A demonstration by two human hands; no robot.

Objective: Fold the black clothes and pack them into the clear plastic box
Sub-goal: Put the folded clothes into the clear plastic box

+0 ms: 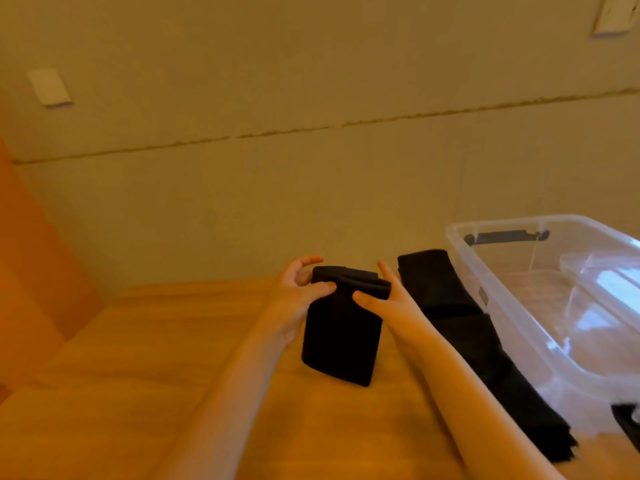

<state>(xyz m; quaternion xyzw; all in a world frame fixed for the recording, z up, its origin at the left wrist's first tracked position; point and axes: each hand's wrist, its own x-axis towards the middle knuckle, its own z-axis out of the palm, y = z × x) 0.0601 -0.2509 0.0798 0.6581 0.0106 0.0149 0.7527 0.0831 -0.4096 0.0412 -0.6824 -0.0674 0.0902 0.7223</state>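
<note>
A small folded black garment (341, 337) is held up over the wooden table (166, 358), its lower end hanging toward the tabletop. My left hand (298, 289) pinches its upper left edge with the thumb on the front. My right hand (384, 296) grips the upper right edge, thumb on the front and fingers behind. A long strip of black clothes (460, 337) lies on the table to the right. Beside it stands the clear plastic box (498, 289), open on top, with no black cloth visible inside.
A beige wall with a horizontal seam rises right behind the table. An orange panel stands at the far left. A dark latch (627, 424) shows at the box's near corner, another on its far end.
</note>
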